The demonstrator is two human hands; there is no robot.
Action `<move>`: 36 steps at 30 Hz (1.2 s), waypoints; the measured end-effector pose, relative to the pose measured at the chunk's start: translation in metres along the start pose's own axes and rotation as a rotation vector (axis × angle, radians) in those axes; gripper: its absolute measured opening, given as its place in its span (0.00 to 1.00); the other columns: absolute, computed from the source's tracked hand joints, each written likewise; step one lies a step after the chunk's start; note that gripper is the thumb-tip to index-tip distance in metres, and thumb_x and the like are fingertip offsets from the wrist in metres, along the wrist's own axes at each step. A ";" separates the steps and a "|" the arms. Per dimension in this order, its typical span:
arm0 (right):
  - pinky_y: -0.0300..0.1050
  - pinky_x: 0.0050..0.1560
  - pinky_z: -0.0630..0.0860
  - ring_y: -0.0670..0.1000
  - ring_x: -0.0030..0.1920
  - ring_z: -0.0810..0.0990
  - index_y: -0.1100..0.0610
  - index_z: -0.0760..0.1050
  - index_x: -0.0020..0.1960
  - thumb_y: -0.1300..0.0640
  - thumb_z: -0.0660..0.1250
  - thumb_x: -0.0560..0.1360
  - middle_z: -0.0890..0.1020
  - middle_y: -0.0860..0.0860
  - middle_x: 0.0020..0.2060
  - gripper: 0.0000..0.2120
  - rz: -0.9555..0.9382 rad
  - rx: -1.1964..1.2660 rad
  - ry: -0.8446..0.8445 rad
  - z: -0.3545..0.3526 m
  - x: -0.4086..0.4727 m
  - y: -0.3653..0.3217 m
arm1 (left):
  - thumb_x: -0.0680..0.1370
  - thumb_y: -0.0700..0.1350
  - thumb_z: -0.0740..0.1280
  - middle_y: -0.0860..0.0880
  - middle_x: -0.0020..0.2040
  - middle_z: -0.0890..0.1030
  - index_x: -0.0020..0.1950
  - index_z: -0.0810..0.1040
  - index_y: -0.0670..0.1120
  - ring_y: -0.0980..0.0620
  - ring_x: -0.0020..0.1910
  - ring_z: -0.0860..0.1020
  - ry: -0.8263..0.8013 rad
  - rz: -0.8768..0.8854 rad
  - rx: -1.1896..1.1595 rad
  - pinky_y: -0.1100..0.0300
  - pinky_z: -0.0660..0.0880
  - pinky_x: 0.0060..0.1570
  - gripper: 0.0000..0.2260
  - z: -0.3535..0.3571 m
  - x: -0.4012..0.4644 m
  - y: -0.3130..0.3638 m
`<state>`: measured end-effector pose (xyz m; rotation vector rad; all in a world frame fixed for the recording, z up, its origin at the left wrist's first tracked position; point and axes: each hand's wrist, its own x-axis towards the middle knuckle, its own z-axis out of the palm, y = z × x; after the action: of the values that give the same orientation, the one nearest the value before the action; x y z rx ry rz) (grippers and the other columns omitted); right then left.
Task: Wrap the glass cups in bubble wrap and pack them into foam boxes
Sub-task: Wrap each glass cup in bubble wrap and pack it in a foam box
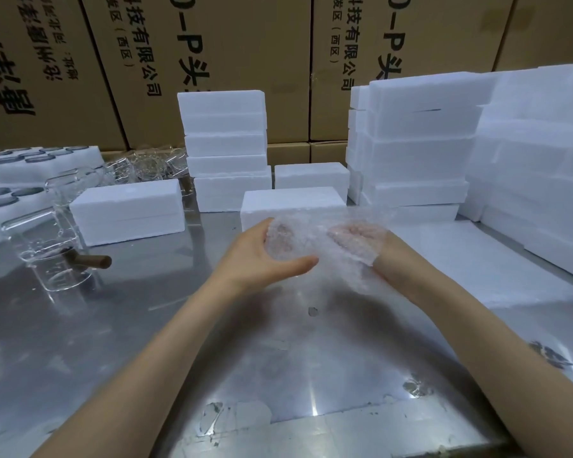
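Both hands (pixel 262 252) cupped around bubble wrap (pixel 315 239), perhaps gripping.

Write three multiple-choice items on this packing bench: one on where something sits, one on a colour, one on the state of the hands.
1. Where does the glass cup with the brown handle lie?
A. on the metal table, to the person's left
B. inside an open foam box
C. on top of the cardboard cartons

2. What colour are the foam boxes?
A. brown
B. white
C. black

3. What are the two hands doing?
A. resting flat on the table
B. both holding bubble wrap above the table
C. lifting a foam box

Answers:
1 A, it lies on its side on the metal table near the left edge.
2 B, every stack is white; only the cartons behind are brown.
3 B, the left hand and right hand grip the bubble wrap.
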<state>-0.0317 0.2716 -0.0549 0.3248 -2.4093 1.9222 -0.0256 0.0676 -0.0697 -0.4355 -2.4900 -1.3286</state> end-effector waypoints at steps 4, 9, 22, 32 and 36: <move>0.33 0.47 0.74 0.41 0.46 0.80 0.51 0.81 0.48 0.52 0.64 0.78 0.83 0.41 0.45 0.07 -0.360 -0.212 0.178 0.001 -0.005 -0.003 | 0.65 0.56 0.76 0.67 0.36 0.81 0.41 0.80 0.57 0.68 0.39 0.80 0.125 -0.136 -0.107 0.73 0.73 0.36 0.09 -0.006 0.009 -0.012; 0.34 0.51 0.71 0.42 0.51 0.75 0.48 0.72 0.54 0.48 0.64 0.77 0.77 0.39 0.50 0.08 -0.511 0.042 0.676 -0.015 -0.003 -0.006 | 0.68 0.58 0.71 0.52 0.49 0.85 0.53 0.81 0.49 0.52 0.50 0.83 0.083 -0.244 -0.615 0.59 0.79 0.51 0.19 -0.008 0.013 -0.008; 0.51 0.56 0.76 0.52 0.57 0.81 0.50 0.76 0.62 0.38 0.71 0.68 0.82 0.51 0.57 0.27 0.004 0.235 -0.153 -0.004 0.007 0.016 | 0.65 0.60 0.76 0.49 0.57 0.83 0.55 0.84 0.50 0.51 0.57 0.81 -0.307 -0.239 -0.864 0.58 0.76 0.54 0.22 0.005 0.008 -0.009; 0.45 0.42 0.71 0.58 0.37 0.75 0.64 0.79 0.43 0.58 0.67 0.74 0.77 0.60 0.34 0.08 -0.073 0.185 0.197 -0.008 0.005 0.008 | 0.72 0.52 0.74 0.51 0.54 0.84 0.60 0.79 0.48 0.53 0.53 0.82 -0.362 -0.113 -0.504 0.64 0.77 0.49 0.19 0.009 -0.002 -0.010; 0.39 0.34 0.73 0.49 0.30 0.77 0.49 0.79 0.22 0.66 0.62 0.75 0.78 0.41 0.21 0.25 -0.036 0.201 0.196 -0.009 0.013 0.010 | 0.68 0.49 0.75 0.56 0.57 0.82 0.62 0.76 0.54 0.58 0.57 0.80 -0.351 -0.032 -0.334 0.65 0.75 0.56 0.23 0.011 -0.001 -0.005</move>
<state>-0.0472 0.2807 -0.0602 0.1752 -2.0821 2.0770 -0.0281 0.0739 -0.0796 -0.7646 -2.5498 -1.8293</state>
